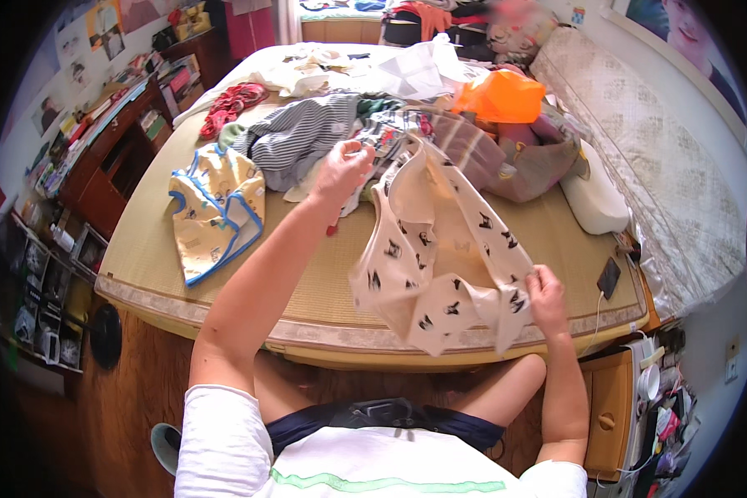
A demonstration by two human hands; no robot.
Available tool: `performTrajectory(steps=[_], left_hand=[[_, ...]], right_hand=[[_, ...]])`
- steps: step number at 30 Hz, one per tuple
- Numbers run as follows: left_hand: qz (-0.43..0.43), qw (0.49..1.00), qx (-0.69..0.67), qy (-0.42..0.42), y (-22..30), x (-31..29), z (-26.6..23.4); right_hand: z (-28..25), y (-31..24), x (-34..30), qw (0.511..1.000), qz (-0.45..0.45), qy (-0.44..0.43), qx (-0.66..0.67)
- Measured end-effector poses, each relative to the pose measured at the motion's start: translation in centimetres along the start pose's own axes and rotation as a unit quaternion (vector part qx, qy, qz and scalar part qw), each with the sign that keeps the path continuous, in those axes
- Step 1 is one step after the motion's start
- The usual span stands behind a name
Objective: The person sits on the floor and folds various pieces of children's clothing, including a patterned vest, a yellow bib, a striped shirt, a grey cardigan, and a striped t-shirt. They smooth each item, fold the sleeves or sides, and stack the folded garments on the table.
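Watching from my end of the feed: a cream cloth garment with scattered black figures (448,305) hangs loosely spread at the centre of the frame, over the near edge of a bed covered by a tan woven mat (307,286).

Right hand (548,295), right of centre: fingers closed on the garment's right-hand edge, thumb toward the cloth; the fabric runs from the fingertips to the left, its lower corners drooping toward the bed's edge.

Left hand (344,173), above centre: fingers curled in, thumb near the fingertips, gap small. The garment's upper edge is just right of those fingers; I cannot tell whether they grip any cloth.

Around them: a yellow sleeveless top with blue trim (214,217) flat at centre left; a grey-and-white striped garment (295,139) heaped just behind the left hand; a bright orange plastic bag (502,95) at upper right; a black phone (608,278) near the bed's right edge, beyond the right hand.
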State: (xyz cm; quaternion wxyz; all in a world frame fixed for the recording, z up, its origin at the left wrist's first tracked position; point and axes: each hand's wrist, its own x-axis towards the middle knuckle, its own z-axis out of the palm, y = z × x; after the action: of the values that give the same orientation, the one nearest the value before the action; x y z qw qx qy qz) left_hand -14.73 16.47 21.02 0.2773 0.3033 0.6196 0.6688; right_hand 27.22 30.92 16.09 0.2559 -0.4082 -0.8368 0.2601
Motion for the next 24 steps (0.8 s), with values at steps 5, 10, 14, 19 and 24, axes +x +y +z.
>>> performTrajectory(steps=[5, 10, 14, 19, 24], left_hand=[[0.126, 0.953, 0.274, -0.014, -12.1, -7.8, 2.7], [0.137, 0.874, 0.464, 0.042, -18.0, -16.7, 3.4], [0.190, 0.863, 0.461, -0.081, -16.5, -20.0, 7.5], [0.198, 0.859, 0.464, -0.088, -18.5, -18.8, 3.1], [0.134, 0.790, 0.593, 0.082, -16.0, -18.8, -8.5]], right_hand=[[1.5, 7.2, -7.2, 0.982, -0.046, 0.007, -0.184], [6.2, 3.8, -11.1, 0.980, -0.121, -0.018, -0.156], [9.1, 5.0, -10.8, 0.968, -0.102, -0.032, -0.226], [5.2, 4.4, -8.9, 0.892, 0.239, -0.134, 0.358], [3.6, 5.5, -9.3, 0.886, 0.194, -0.318, 0.277]])
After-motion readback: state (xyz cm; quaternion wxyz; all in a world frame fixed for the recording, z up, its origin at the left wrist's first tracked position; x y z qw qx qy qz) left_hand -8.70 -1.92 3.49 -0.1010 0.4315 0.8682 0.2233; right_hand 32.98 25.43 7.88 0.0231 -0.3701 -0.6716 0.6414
